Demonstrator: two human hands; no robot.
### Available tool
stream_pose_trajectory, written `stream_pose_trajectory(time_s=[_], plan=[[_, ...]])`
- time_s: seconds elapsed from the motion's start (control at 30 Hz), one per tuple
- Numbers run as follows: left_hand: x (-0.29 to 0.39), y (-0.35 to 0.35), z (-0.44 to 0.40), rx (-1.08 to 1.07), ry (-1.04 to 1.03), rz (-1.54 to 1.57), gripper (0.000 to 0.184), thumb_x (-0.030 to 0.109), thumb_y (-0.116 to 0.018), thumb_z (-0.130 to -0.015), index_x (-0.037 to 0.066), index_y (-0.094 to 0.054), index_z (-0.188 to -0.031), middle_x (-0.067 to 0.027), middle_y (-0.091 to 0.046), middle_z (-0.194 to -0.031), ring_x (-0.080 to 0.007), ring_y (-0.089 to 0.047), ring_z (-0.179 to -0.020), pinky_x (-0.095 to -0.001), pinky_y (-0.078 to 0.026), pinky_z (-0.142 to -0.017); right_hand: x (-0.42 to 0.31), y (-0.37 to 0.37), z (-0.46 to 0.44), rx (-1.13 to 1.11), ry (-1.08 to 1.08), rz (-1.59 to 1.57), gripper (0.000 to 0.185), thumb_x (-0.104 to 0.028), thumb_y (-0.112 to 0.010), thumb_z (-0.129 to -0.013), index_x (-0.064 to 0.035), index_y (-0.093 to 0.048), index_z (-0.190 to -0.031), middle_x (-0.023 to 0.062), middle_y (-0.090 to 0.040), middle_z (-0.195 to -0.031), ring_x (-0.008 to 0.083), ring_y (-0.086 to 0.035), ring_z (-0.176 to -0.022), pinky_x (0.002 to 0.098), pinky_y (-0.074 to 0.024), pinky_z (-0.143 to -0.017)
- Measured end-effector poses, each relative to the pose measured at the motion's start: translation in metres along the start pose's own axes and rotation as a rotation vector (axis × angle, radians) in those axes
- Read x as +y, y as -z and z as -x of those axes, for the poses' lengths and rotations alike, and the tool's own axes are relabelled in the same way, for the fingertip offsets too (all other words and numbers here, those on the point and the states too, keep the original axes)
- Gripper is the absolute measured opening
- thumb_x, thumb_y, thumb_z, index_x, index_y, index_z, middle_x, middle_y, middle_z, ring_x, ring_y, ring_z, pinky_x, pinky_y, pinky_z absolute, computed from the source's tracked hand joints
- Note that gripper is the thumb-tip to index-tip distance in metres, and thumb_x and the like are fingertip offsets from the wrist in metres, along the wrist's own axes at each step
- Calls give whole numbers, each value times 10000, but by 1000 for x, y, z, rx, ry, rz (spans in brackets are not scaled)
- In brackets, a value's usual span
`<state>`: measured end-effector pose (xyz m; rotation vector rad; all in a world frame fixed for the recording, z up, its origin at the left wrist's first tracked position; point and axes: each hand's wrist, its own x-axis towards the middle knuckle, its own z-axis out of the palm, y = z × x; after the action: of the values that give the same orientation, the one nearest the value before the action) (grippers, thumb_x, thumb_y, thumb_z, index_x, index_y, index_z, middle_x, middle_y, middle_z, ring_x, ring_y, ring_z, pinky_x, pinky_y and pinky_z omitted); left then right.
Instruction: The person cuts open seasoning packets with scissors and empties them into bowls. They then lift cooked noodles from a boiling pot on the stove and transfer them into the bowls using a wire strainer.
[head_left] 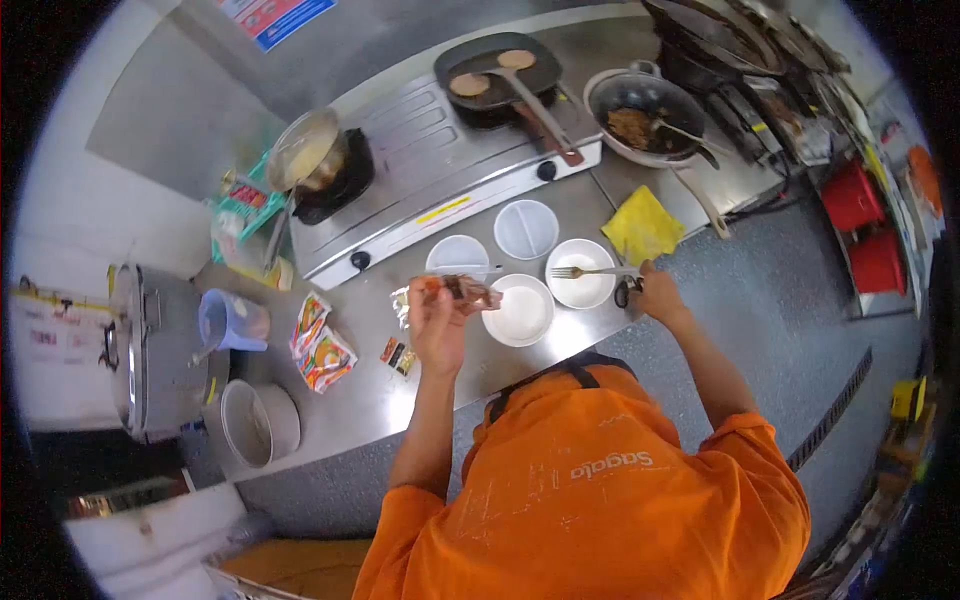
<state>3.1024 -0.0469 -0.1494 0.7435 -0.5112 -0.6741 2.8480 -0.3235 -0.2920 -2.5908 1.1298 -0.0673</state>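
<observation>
A small clear packet with reddish-brown contents [472, 293] is pinched in the fingers of my left hand [436, 325], held above the counter beside a white bowl [518, 311]. Near the counter's front edge, my right hand [657, 293] is closed around black-handled scissors [624, 290], whose blades point left. A fork [583, 271] lies across a second white bowl [581, 292], just left of the scissors. Behind the bowls are two round translucent lids [526, 229].
A gas stove [420, 150] carries a pot [308, 158] and a square pan [497, 78] with two patties. To its right sit a wok [645, 115] and a yellow cloth [643, 225]. Colourful packets [325, 350], a jug [236, 320] and a metal pot [260, 423] stand left.
</observation>
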Motion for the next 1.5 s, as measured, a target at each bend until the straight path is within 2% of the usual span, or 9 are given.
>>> stream_pose_trajectory(time_s=[0.13,0.27,0.33,0.5,0.73,0.87,1.13,1.27,1.5], plan=[[-23,17,6,78,34,-1,180,137,-515,-970,70,-461,-1128,-127,-610,-1053,-248,-648,-930,-428,-564,-786,-1,37,-7,-38,57,-83,241,-182,-713,-770,-4,-629,-908,199,-665,-914,380,-659,-841,458,-517,-731],[-34,24,11,34,124,-3,224,128,-535,-961,54,-464,-1159,-110,-598,-1062,-231,-637,-958,-370,-569,-774,-132,140,1,28,287,-758,168,-182,-656,-857,-15,-666,-849,133,-642,-867,304,-616,-794,376,-480,-709],[-45,23,13,42,154,-21,222,118,-533,-960,50,-464,-1160,-109,-598,-1067,-222,-638,-949,-358,-568,-773,-184,160,-2,-75,691,-720,209,-202,-633,-881,-5,-685,-835,128,-624,-844,286,-567,-806,364,-458,-770],[-45,29,21,95,231,-145,230,71,-529,-950,40,-467,-1168,-101,-599,-1079,-187,-637,-931,-322,-561,-778,-235,123,-36,-134,824,-416,262,-259,-626,-884,-13,-707,-842,142,-631,-854,304,-567,-840,377,-440,-824],[-57,43,28,103,311,-123,277,7,-519,-920,52,-473,-1189,-95,-598,-1108,-178,-626,-955,-291,-551,-783,-245,86,-77,-518,882,-540,134,-160,-683,-819,-32,-695,-854,115,-625,-820,273,-606,-796,366,-469,-734],[-57,56,29,118,379,-153,346,-62,-475,-903,53,-458,-1229,-128,-558,-1193,-260,-612,-1074,-375,-580,-840,-250,80,-89,-588,995,-389,80,-106,-683,-797,-43,-685,-846,102,-607,-863,273,-599,-827,365,-464,-747],[-41,64,8,-194,760,-761,547,-99,-527,-821,-22,-420,-1352,-156,-603,-1157,-246,-669,-943,-351,-574,-828,-224,29,-92,-270,1323,-156,46,-148,-648,-796,-111,-675,-795,71,-580,-879,287,-559,-869,396,-462,-747],[-58,67,5,-162,879,-704,534,-87,-517,-802,-31,-442,-1328,-164,-640,-1056,-259,-692,-852,-350,-591,-723,-209,12,-93,-148,1377,-109,93,-168,-605,-787,-91,-656,-786,63,-566,-912,271,-547,-883,384,-457,-735],[-70,63,-8,-533,746,-1307,367,56,-556,-807,-67,-533,-1152,-172,-656,-791,-256,-683,-648,-353,-548,-564,-196,-16,-101,-270,1279,-152,60,-166,-642,-733,-111,-663,-723,28,-570,-898,227,-529,-982,367,-451,-779]])
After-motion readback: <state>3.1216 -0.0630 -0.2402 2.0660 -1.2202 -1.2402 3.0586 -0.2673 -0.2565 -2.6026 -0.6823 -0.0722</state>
